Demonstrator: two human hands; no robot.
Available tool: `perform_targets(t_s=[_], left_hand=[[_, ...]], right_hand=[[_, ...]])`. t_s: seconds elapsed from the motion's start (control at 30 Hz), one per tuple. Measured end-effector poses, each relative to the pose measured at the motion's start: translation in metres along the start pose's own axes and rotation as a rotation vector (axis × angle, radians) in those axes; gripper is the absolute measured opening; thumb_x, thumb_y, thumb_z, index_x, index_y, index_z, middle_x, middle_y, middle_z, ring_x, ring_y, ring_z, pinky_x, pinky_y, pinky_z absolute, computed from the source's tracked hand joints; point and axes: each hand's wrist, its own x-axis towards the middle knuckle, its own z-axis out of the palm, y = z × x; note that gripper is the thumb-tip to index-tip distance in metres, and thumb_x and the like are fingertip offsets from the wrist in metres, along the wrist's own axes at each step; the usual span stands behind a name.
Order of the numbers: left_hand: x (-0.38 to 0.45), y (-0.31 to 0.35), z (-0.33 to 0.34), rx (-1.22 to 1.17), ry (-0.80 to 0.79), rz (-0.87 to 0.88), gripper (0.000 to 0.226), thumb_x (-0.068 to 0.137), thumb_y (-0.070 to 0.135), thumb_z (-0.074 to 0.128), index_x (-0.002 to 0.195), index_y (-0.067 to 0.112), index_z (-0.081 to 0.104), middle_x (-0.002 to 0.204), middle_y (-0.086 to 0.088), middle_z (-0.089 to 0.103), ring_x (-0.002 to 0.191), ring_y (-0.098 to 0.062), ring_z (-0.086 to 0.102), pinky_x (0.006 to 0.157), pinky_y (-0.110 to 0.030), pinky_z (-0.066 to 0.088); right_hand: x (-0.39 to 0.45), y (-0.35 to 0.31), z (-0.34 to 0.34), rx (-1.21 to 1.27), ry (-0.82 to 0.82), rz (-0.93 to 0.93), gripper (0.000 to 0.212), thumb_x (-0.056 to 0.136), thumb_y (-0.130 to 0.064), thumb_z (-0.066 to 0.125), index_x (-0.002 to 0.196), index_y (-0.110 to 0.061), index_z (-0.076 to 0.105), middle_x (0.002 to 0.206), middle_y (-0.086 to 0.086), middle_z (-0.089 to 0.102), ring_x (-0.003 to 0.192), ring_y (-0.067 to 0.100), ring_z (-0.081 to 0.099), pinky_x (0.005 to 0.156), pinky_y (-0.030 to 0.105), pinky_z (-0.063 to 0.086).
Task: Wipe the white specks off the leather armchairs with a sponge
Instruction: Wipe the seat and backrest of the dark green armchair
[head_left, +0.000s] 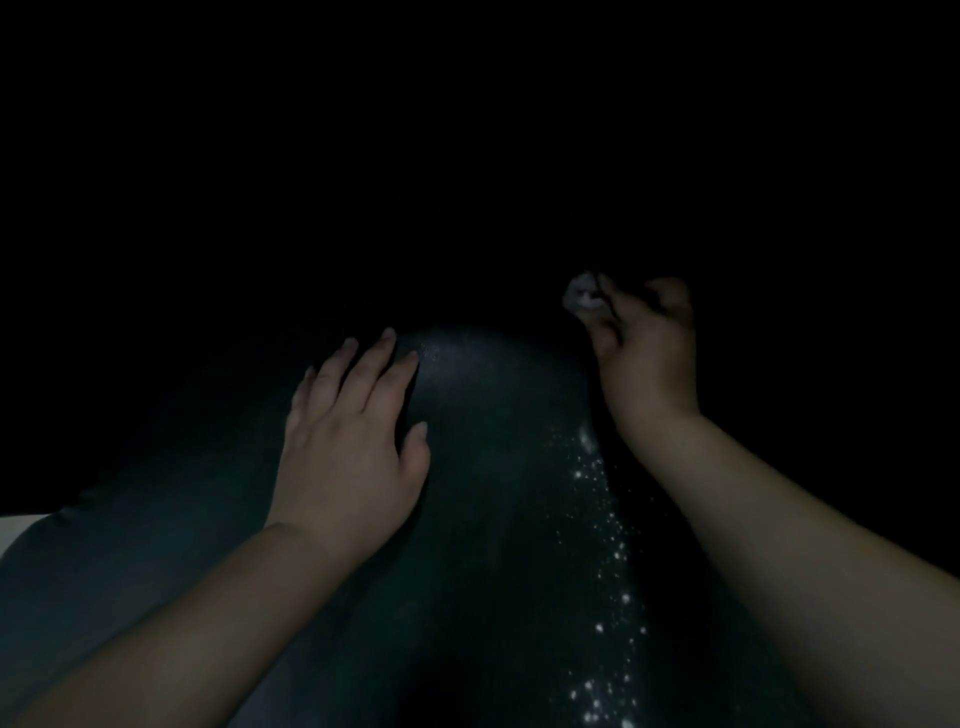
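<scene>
The scene is very dark. A dark leather armchair surface (483, 499) curves away in front of me. A trail of white specks (605, 561) runs down its right side toward the bottom edge. My left hand (345, 447) lies flat on the leather with its fingers spread and straight. My right hand (647, 348) is raised past the far right of the rounded surface, its fingers curled round a small pale sponge (581, 296) that sticks out at the fingertips. The sponge is above and beyond the speck trail, apart from it.
A pale strip (18, 530), perhaps floor or wall, shows at the left edge beside the armchair. Everything above and behind the hands is black and unreadable.
</scene>
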Motion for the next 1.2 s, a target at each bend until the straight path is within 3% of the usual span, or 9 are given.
perform_targets(t_s=[0.1,0.27,0.4,0.57,0.7,0.8,0.9,1.03,1.2], left_hand=[[-0.001,-0.001,-0.001,-0.001,0.003,0.010,0.059,0.086,0.038,0.047,0.141,0.017,0.043,0.153,-0.003,0.032,0.142,-0.026,0.024,0.115,-0.050,0.020],[0.000,0.003,-0.002,-0.006,0.010,0.005,0.058,0.087,0.036,0.046,0.141,0.016,0.043,0.153,-0.004,0.033,0.141,-0.027,0.024,0.116,-0.049,0.019],[0.000,0.003,-0.002,0.000,-0.010,0.010,0.056,0.089,0.034,0.051,0.142,0.016,0.042,0.154,-0.004,0.030,0.142,-0.026,0.022,0.116,-0.049,0.019],[-0.006,0.012,-0.001,0.008,-0.044,0.058,0.058,0.088,0.031,0.057,0.142,0.016,0.043,0.155,-0.004,0.030,0.143,-0.025,0.022,0.117,-0.046,0.015],[-0.014,0.024,0.002,0.024,-0.084,0.123,0.060,0.088,0.033,0.055,0.144,0.017,0.040,0.155,-0.004,0.030,0.143,-0.024,0.020,0.118,-0.042,0.011],[-0.016,0.025,0.002,0.020,-0.089,0.124,0.060,0.089,0.034,0.053,0.145,0.018,0.039,0.155,-0.004,0.027,0.144,-0.023,0.018,0.118,-0.041,0.009],[-0.017,0.019,0.000,0.016,-0.089,0.125,0.059,0.089,0.034,0.054,0.144,0.018,0.040,0.156,-0.004,0.027,0.144,-0.024,0.019,0.117,-0.041,0.012],[-0.020,0.011,-0.005,0.060,-0.115,0.142,0.060,0.089,0.033,0.057,0.144,0.018,0.040,0.156,-0.005,0.027,0.143,-0.025,0.021,0.116,-0.042,0.017],[-0.026,0.004,-0.009,0.070,-0.120,0.126,0.061,0.088,0.031,0.058,0.145,0.017,0.040,0.155,-0.006,0.028,0.143,-0.026,0.022,0.115,-0.044,0.021]], right_hand=[[-0.046,0.013,-0.005,0.079,0.017,0.018,0.034,0.088,-0.014,0.061,0.120,-0.027,0.063,0.121,0.016,0.052,0.108,0.026,0.051,0.086,0.023,0.038],[-0.049,-0.001,0.009,0.253,-0.024,0.023,0.013,0.084,-0.025,0.074,0.082,-0.029,0.061,0.099,0.005,0.063,0.093,0.010,0.065,0.073,0.021,0.053],[-0.010,0.005,-0.004,0.191,0.028,0.057,0.028,0.092,-0.022,0.058,0.101,-0.047,0.047,0.124,0.015,0.055,0.086,-0.019,0.040,0.080,0.006,0.033],[-0.078,0.018,-0.007,0.134,0.071,0.110,0.044,0.086,-0.013,0.060,0.118,-0.042,0.052,0.115,0.013,0.054,0.096,0.015,0.042,0.077,0.012,0.031],[-0.102,-0.006,0.009,0.083,-0.144,-0.208,0.040,0.083,-0.018,0.065,0.116,-0.039,0.060,0.108,0.013,0.054,0.097,0.026,0.050,0.082,0.032,0.042],[-0.074,0.002,0.009,-0.025,0.041,-0.134,0.012,0.078,-0.044,0.069,0.086,-0.039,0.061,0.104,0.009,0.056,0.099,0.025,0.059,0.083,0.039,0.053],[-0.081,0.021,-0.004,-0.022,0.151,0.053,0.034,0.084,-0.021,0.063,0.117,-0.025,0.065,0.104,-0.005,0.046,0.097,0.014,0.050,0.078,0.014,0.037],[-0.140,0.001,0.016,0.041,0.094,0.030,0.035,0.082,-0.022,0.053,0.115,-0.026,0.063,0.094,-0.021,0.039,0.086,-0.008,0.032,0.077,0.015,0.032],[-0.128,-0.029,0.029,0.151,-0.042,-0.214,0.036,0.084,-0.024,0.055,0.118,-0.031,0.063,0.107,0.011,0.051,0.095,0.024,0.050,0.081,0.038,0.046]])
